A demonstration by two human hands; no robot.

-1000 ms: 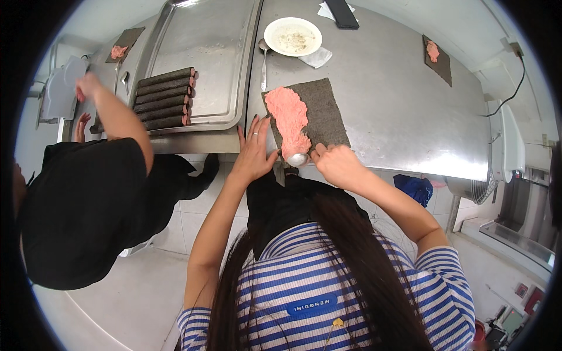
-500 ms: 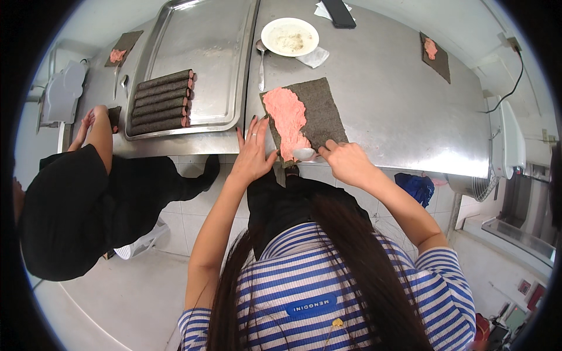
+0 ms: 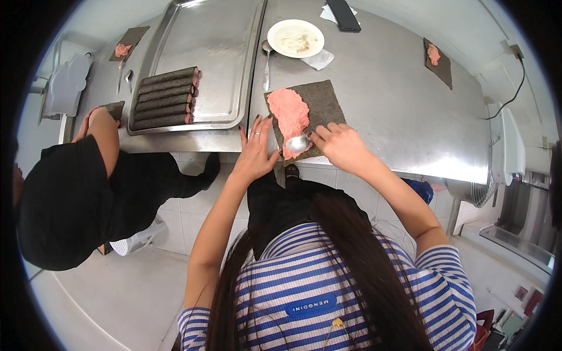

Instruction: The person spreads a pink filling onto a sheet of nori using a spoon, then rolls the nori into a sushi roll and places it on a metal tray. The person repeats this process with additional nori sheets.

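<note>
A dark nori sheet point(image 3: 325, 108) lies on the steel table at its front edge. Pink minced paste point(image 3: 288, 111) covers a band along the sheet's left side, lumpy and reaching down to the near edge. My right hand point(image 3: 341, 145) is closed around the handle of a metal spoon point(image 3: 297, 143), whose bowl rests against the lower part of the paste. Just left of the sheet, my left hand point(image 3: 255, 147) lies with fingers spread, its fingertips by the sheet's left edge and its thumb near the lower corner.
A metal tray point(image 3: 225, 88) on the left holds several filled nori rolls point(image 3: 164, 99). Beyond the sheet are a white bowl point(image 3: 293, 38), another spoon point(image 3: 267, 64) and a phone point(image 3: 343, 16). A nori sheet with paste point(image 3: 438, 61) lies far right. At left, a co-worker's arm point(image 3: 100, 134) reaches the table.
My right hand has moved the spoon slightly up and left, from the sheet's near edge onto the paste. The spoon's bowl has turned. My left hand stays about where it was.
</note>
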